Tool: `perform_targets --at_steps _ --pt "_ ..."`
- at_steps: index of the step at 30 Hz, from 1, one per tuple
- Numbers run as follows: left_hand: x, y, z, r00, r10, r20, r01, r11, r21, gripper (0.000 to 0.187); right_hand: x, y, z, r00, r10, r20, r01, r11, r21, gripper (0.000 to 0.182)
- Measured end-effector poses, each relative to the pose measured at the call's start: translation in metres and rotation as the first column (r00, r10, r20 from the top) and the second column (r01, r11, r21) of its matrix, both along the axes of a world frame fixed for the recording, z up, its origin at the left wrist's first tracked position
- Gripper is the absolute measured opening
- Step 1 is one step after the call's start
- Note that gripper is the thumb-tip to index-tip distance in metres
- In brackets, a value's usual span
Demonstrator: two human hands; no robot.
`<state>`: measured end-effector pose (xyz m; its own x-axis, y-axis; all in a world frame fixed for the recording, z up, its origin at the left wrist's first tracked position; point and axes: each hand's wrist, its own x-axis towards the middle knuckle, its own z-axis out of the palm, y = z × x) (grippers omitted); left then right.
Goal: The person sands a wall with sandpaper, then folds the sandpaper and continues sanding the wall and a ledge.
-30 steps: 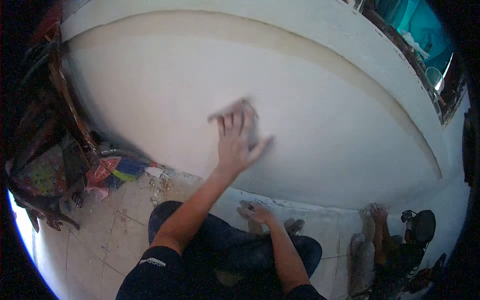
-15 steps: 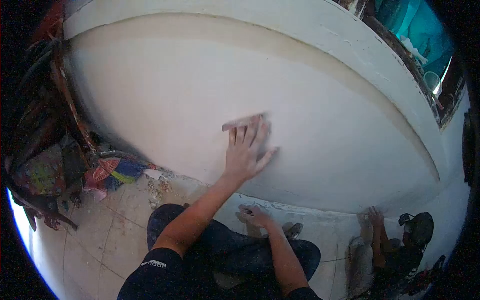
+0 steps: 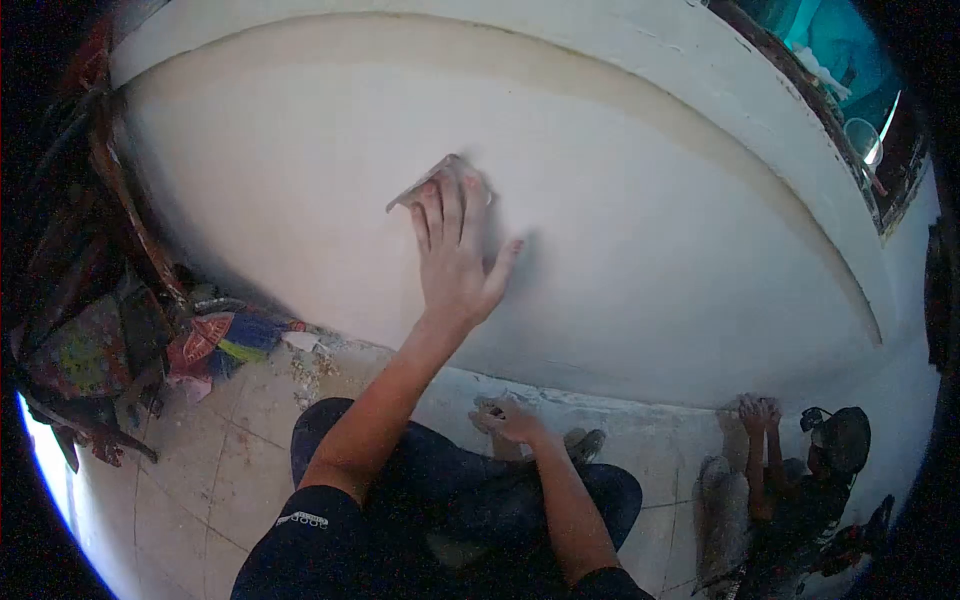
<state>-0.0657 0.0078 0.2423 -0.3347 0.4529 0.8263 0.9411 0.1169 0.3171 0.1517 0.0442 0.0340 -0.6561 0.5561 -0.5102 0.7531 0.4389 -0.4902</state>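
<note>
My left hand (image 3: 455, 250) is stretched up against the white wall (image 3: 620, 220), its fingers extended and its thumb spread out to the right. Under the fingertips it presses a thin grey-brown piece of sandpaper (image 3: 415, 192) to the wall; part of the sheet is hidden by the fingers. Lower down, my right hand (image 3: 512, 420) hangs over the floor by my right knee, away from the wall face. Its fingers are loosely bent and parted, with nothing visible in them.
A person in a dark cap (image 3: 840, 440) crouches at the right, hands (image 3: 758, 412) at the wall's base. Bags and cloth (image 3: 225, 345) lie at the left beside crumbled debris (image 3: 318, 375). A ledge (image 3: 600, 45) curves above; a clear plastic cup (image 3: 862, 142) stands at the upper right.
My left hand has slid up and to the left along the wall with the sandpaper, which is now tilted more steeply. My right hand stays nearly in place.
</note>
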Motion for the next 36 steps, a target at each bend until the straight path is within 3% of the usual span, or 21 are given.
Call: perform_targets --at_steps 2,4,6,8,9,11,12,15,17,20,23,27,30,31,33,35,36 --pt "-0.002 0.004 -0.009 0.998 0.059 -0.011 -0.058 0.994 0.094 0.095 -0.002 0.006 -0.010 0.998 0.068 -0.009 -0.067 0.997 0.039 0.076" --pt "0.015 0.006 -0.037 0.994 -0.089 -0.056 0.084 0.992 -0.095 0.095 -0.006 0.019 -0.037 0.995 0.085 -0.042 -0.084 0.996 0.028 0.076" --pt "0.014 0.004 -0.032 0.990 -0.117 -0.074 0.110 0.990 -0.090 0.093 -0.009 0.020 -0.030 0.993 0.100 -0.059 -0.099 0.995 0.015 0.075" --pt "0.003 0.004 -0.007 0.995 -0.045 -0.092 0.043 0.999 -0.027 0.090 -0.006 0.009 -0.006 0.989 0.129 -0.074 -0.129 0.992 0.011 0.069" --pt "-0.003 0.001 0.000 0.995 -0.049 -0.081 0.046 0.998 -0.036 0.090 0.001 0.011 -0.024 0.990 0.126 -0.066 -0.126 0.992 0.001 0.069" --pt "-0.019 -0.001 0.016 0.999 0.003 -0.038 0.005 0.980 0.198 0.087 0.002 0.018 -0.042 0.979 0.117 -0.167 -0.119 0.993 0.002 0.064" --pt "-0.017 0.000 0.014 0.999 0.001 -0.040 0.007 0.980 0.199 0.087 0.001 0.021 -0.042 0.979 0.116 -0.169 -0.117 0.993 0.003 0.064" --pt "0.004 0.003 -0.016 1.000 -0.030 -0.004 0.030 0.988 0.152 0.084 -0.004 0.018 -0.037 0.997 0.043 -0.064 -0.042 0.999 0.013 0.059" --pt "0.024 0.007 -0.036 0.992 -0.106 -0.070 0.108 0.994 0.026 0.083 -0.004 0.019 -0.038 0.976 0.104 -0.193 -0.107 0.994 -0.005 0.058" --pt "0.025 0.009 -0.035 0.989 -0.131 -0.063 0.133 0.991 0.022 0.085 -0.002 0.021 -0.048 0.967 0.120 -0.227 -0.135 0.989 -0.053 0.058" --pt "0.002 0.006 0.012 1.000 -0.026 -0.005 0.027 0.984 0.179 0.085 0.004 0.021 -0.056 0.989 0.097 -0.108 -0.087 0.992 0.095 0.060" --pt "0.018 0.021 -0.039 0.996 -0.061 -0.071 0.066 0.996 0.065 0.084 0.000 0.029 -0.055 0.991 0.123 -0.057 -0.121 0.992 0.041 0.060" --pt "0.038 0.022 -0.078 0.989 -0.139 -0.049 0.138 0.990 -0.019 0.084 -0.006 0.026 -0.044 0.958 0.212 -0.192 -0.207 0.977 0.044 0.059" --pt "0.035 0.022 -0.069 0.988 -0.120 -0.093 0.109 0.988 -0.110 0.093 -0.009 0.016 -0.011 0.970 0.182 -0.163 -0.191 0.981 -0.040 0.059" --pt "0.025 0.014 -0.029 0.995 -0.084 -0.057 0.080 0.995 -0.060 0.093 -0.005 0.008 -0.006 0.982 0.145 -0.123 -0.161 0.977 -0.141 0.058" --pt "0.016 0.010 -0.007 0.998 -0.057 -0.022 0.056 0.998 -0.019 0.093 0.003 0.009 -0.036 0.994 0.103 -0.047 -0.100 0.992 0.073 0.059" --pt "0.010 0.009 -0.001 1.000 -0.008 -0.016 0.009 0.998 0.065 0.092 0.003 0.007 -0.032 0.994 0.097 -0.048 -0.094 0.993 0.068 0.059"
